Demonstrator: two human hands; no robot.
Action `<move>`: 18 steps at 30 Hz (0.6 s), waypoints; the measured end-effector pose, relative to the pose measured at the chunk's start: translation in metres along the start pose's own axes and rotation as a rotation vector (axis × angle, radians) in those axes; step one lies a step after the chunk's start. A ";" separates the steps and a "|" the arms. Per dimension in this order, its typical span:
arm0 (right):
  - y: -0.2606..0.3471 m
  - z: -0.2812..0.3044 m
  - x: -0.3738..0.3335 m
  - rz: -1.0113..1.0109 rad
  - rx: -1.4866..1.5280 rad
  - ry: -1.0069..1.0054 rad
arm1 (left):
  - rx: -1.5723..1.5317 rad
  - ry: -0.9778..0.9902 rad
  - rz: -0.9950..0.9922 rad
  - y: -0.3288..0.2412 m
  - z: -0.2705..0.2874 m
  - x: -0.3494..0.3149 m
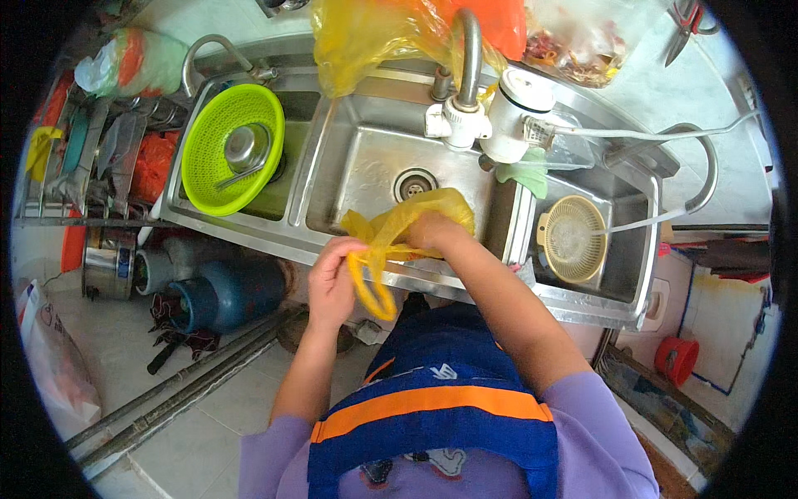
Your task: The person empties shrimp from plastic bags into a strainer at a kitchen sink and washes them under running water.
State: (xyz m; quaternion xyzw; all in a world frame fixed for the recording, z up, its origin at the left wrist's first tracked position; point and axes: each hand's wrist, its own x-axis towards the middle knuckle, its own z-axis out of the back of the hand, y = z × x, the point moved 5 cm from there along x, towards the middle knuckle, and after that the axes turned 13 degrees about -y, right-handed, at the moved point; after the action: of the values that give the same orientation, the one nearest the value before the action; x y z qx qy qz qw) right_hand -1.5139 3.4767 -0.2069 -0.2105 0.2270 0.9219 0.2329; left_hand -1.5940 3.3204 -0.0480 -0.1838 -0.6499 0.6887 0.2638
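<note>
A thin yellow plastic bag point(380, 226) hangs between my hands over the front of the middle sink basin point(366, 162). My left hand point(333, 270) is closed on the bag's edge, with a looped handle dangling beside it. My right hand point(432, 233) reaches inside the bag, and the plastic covers its fingers. Whether it grips anything in there cannot be seen. Beyond the bag, the round drain point(415, 188) shows in the basin's floor.
A green colander point(199, 141) with a metal bowl point(248, 148) sits in the left basin; a beige basket point(573, 237) is in the right one. A tap point(470, 62) with a white filter point(517, 116) stands behind. Scissors point(683, 32) hang at upper right. A blue gas cylinder point(241, 293) lies below left.
</note>
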 end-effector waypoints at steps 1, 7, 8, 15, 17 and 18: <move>-0.017 -0.012 0.005 -0.063 -0.091 -0.076 | -0.108 -0.086 0.117 0.011 0.008 -0.004; -0.024 -0.007 -0.005 0.039 -0.114 -0.168 | 0.442 -0.177 -0.401 -0.032 -0.008 -0.018; -0.018 0.000 -0.009 0.057 -0.130 -0.121 | 0.500 -0.008 -0.535 -0.060 -0.023 -0.024; -0.003 0.076 -0.072 0.327 0.155 -0.364 | 1.130 0.368 0.056 0.043 -0.020 0.034; -0.001 0.110 -0.094 0.438 0.263 -0.562 | 1.164 0.373 -0.005 0.046 -0.005 0.044; 0.001 0.130 -0.107 0.470 0.286 -0.609 | 1.075 0.381 -0.165 0.028 -0.009 0.037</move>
State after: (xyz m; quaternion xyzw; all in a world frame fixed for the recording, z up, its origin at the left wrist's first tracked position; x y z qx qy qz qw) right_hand -1.4652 3.5078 -0.0488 0.1640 0.3156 0.9294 0.0992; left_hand -1.6216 3.3493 -0.0737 -0.0935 -0.1614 0.8541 0.4855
